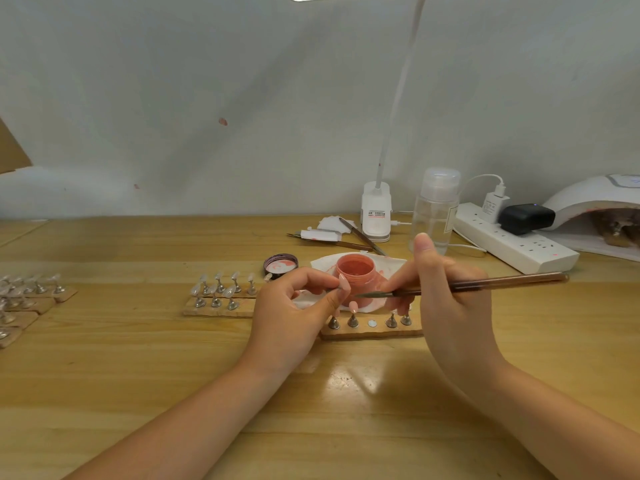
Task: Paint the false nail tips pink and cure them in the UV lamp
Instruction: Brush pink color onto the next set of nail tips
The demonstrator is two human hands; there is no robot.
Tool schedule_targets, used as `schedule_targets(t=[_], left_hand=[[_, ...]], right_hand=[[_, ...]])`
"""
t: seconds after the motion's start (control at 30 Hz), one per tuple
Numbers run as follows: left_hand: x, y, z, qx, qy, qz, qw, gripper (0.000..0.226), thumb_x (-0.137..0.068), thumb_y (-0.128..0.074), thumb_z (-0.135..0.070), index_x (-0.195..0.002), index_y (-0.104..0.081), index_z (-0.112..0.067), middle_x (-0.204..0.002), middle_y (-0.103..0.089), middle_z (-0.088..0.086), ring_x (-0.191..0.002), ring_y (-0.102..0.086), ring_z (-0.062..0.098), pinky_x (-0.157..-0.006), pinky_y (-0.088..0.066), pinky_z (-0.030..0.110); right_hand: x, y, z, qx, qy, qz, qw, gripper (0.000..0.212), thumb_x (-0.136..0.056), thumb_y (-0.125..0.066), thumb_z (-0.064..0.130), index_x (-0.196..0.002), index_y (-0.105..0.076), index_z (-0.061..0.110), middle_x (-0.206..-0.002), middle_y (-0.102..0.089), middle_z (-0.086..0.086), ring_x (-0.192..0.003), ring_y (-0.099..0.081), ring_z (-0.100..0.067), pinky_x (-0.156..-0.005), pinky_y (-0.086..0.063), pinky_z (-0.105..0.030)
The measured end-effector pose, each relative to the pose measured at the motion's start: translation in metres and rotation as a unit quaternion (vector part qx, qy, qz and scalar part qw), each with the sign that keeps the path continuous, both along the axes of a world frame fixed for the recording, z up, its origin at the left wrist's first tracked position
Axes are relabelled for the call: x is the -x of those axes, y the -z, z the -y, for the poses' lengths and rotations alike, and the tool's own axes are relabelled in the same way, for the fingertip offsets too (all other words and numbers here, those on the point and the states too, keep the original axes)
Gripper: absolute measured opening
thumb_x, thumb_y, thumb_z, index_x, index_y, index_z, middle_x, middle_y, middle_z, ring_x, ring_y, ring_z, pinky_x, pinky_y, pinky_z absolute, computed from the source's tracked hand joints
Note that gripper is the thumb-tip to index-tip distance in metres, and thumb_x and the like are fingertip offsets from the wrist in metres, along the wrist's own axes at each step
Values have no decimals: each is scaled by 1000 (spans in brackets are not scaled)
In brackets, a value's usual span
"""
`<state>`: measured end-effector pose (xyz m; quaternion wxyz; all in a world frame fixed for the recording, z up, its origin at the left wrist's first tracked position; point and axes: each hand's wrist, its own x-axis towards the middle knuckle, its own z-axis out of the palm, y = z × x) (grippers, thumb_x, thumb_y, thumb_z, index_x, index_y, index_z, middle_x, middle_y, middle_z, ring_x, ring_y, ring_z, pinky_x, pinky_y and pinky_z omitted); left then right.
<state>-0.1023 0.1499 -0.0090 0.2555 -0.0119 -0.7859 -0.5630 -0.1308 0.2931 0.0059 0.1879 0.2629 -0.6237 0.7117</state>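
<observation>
My left hand [294, 306] pinches a small nail-tip stand [341, 287] with a pale pink tip between thumb and fingers. In my right hand [446, 292] is a long brown brush [485, 284], held like a pen, with its point close to that tip. Behind them stands an open jar of pink gel [356, 271] on a white tissue [391, 263]. Below my hands lies a wooden strip [370, 332] with metal stands, one carrying a pink tip [353, 308]. The white UV lamp [595, 199] sits at the far right.
Another wooden strip of clear tips [221, 292] lies left of my hands, and several more [24, 299] are at the far left edge. The jar lid [280, 265], spare tools [346, 242], a clear bottle [436, 209], a desk lamp base [376, 213] and a power strip [516, 244] stand behind.
</observation>
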Motion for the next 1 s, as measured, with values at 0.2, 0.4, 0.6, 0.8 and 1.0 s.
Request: schedule_targets(t=[0.2, 0.4, 0.6, 0.8, 1.0], left_hand=[[1, 1, 0, 0, 7, 0, 1000, 7, -70, -69, -33, -71, -67, -26, -63, -66, -7, -72, -59, 0, -76, -39, 11], [2, 2, 1, -5, 10, 2, 1000, 7, -74, -72, -19, -72, -67, -24, -59, -65, -11, -67, -59, 0, -80, -39, 14], [2, 2, 2, -16, 12, -3, 1000, 7, -72, -72, -22, -76, -69, -18, -63, -64, -8, -69, -60, 3, -71, -42, 8], [2, 1, 1, -30, 20, -7, 999, 4, -72, -72, -16, -74, -68, -16, -59, -64, -8, -60, -59, -1, -63, -42, 4], [2, 1, 2, -45, 28, -8, 999, 7, -71, -71, -21, -75, -68, -16, -56, -64, -9, -61, -61, -1, -63, -42, 3]], right_hand=[[0, -1, 3, -20, -12, -3, 1000, 40, -85, -44, 32, -65, -68, 8, -58, -67, 11, -55, -61, 0, -52, -43, -8], [0, -1, 1, 6, 5, 10, 1000, 41, -87, -42, 33, -61, -67, 13, -54, -65, 9, -49, -59, -2, -49, -44, -10], [-4, -1, 3, 3, -5, 36, 999, 44, -84, -43, 36, -57, -66, 10, -52, -65, 6, -45, -58, -4, -45, -45, -12], [-3, -2, 3, -12, 4, 23, 1000, 40, -85, -43, 33, -64, -68, 11, -57, -67, 9, -52, -61, -2, -50, -43, -9], [-7, -2, 2, 16, 6, 47, 999, 48, -84, -42, 39, -52, -65, 12, -49, -63, 3, -41, -55, -5, -43, -43, -14]])
